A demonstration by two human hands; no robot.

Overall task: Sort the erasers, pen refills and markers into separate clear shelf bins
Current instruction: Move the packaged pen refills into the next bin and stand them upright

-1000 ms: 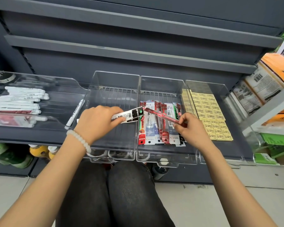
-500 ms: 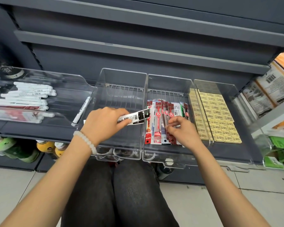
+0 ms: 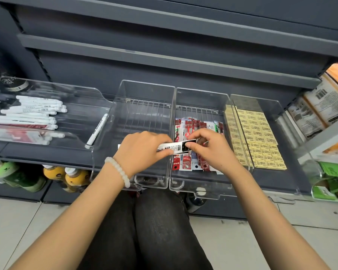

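My left hand (image 3: 142,151) grips a black-and-white refill pack (image 3: 176,148) over the wall between two clear bins. My right hand (image 3: 211,151) pinches the pack's black end. Below it, the pen refill bin (image 3: 199,189) holds several red, white and blue refill packs (image 3: 187,162). The clear bin (image 3: 144,90) to its left shows only a wire grid. Yellow erasers (image 3: 260,139) fill the right bin in rows. White markers (image 3: 31,114) lie stacked in the left bin, and one single marker (image 3: 97,129) lies at that bin's right side.
Dark grey shelves (image 3: 164,61) run above the bins. Drink bottles (image 3: 70,178) stand under the left shelf. Boxed goods (image 3: 324,102) and green packs (image 3: 332,172) sit on the rack at right. My knees (image 3: 144,221) are just below the bins, over a tiled floor.
My right hand laid a red refill pack down in the refill bin, then moved left and took hold of the black end of the pack that my left hand holds.
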